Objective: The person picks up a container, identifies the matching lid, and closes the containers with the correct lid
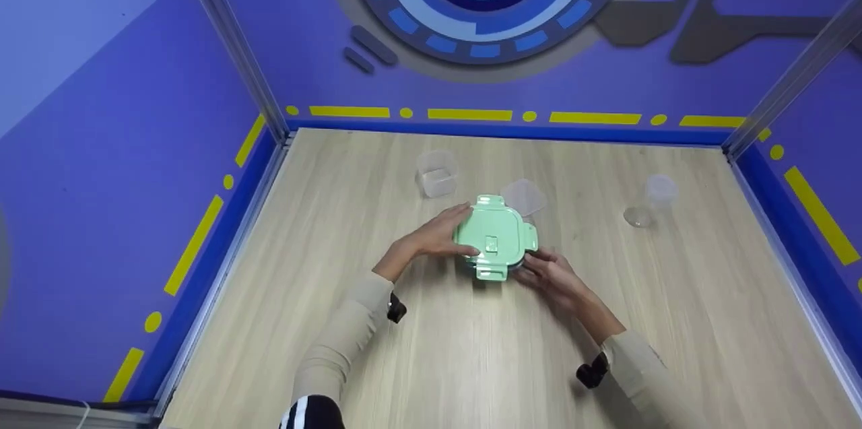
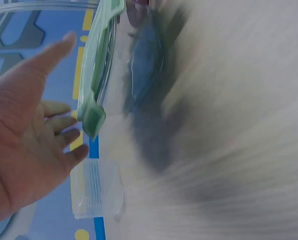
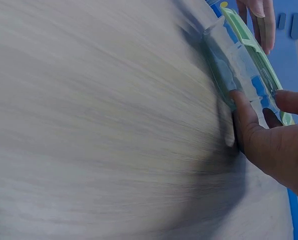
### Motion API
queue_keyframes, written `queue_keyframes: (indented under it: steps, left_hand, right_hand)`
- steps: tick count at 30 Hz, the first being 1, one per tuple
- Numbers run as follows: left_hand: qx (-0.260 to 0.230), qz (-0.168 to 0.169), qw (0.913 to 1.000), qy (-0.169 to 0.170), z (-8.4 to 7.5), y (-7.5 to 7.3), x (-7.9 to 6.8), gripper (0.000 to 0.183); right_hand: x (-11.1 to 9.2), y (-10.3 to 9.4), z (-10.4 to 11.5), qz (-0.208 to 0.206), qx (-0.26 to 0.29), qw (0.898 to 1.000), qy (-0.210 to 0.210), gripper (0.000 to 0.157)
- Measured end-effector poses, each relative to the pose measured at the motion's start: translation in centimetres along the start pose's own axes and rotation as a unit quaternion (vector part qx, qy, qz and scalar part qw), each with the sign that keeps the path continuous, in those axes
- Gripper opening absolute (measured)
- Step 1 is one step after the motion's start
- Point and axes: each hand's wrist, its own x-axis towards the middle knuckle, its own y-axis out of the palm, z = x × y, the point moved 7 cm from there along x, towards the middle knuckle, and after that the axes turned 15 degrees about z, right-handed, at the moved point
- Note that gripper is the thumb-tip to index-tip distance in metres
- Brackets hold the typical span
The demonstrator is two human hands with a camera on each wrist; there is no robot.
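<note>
A glass food container (image 3: 224,67) with a mint-green snap lid (image 1: 495,230) is at the middle of the table, and its side flaps stick outward. My right hand (image 1: 555,281) grips its near right corner, with the thumb at the lid's edge and fingers against the glass wall in the right wrist view. Over the lid's left side lies my left hand (image 1: 441,232), its fingers and thumb extended. The left wrist view shows that palm (image 2: 33,145) open beside the lid. Some right fingers are hidden behind the container.
Behind the container stands a clear plastic tub (image 1: 438,174), with a translucent flat piece (image 1: 524,198) to its right. Farther right are a small translucent cup (image 1: 661,190) and a round clear disc (image 1: 638,217). Blue printed walls (image 1: 377,92) enclose the wooden table (image 1: 431,375).
</note>
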Motion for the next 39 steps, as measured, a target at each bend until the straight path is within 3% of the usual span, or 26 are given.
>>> queue_keyframes:
  steps: [3, 8, 12, 16, 25, 32, 39]
  left_hand:
    - [0.006, 0.025, 0.9997, 0.005, -0.1, 0.0, 0.2, 0.110]
    - [0.070, 0.014, 0.9974, 0.008, -0.7, -0.1, 0.8, 0.123]
    - [0.088, 0.009, 0.9959, 0.019, -1.1, -0.1, 1.1, 0.128]
    - [0.092, 0.010, 0.9954, 0.026, -1.4, -0.2, 1.4, 0.128]
    - [0.137, 0.019, 0.9903, -0.007, -1.3, -0.4, 1.7, 0.126]
    - [0.184, 0.002, 0.9828, 0.016, -1.6, -0.5, 1.6, 0.118]
    - [0.186, 0.002, 0.9824, 0.018, -1.4, -0.3, 1.6, 0.117]
  right_hand:
    - [0.0, 0.1, 0.0, 0.010, -0.003, 1.000, 0.002, 0.059]
    - [0.0, 0.2, 0.1, 0.021, 0.002, 1.000, -0.009, 0.059]
    - [0.0, 0.2, 0.0, 0.026, 0.008, 1.000, -0.012, 0.058]
    - [0.0, 0.1, -0.1, 0.028, 0.012, 0.999, -0.015, 0.057]
    - [0.0, 0.0, -0.1, 0.027, 0.010, 0.999, -0.016, 0.059]
    - [-0.1, -0.2, -0.1, 0.010, -0.006, 1.000, -0.007, 0.057]
    - [0.0, -0.1, -0.2, 0.018, 0.000, 1.000, -0.012, 0.057]
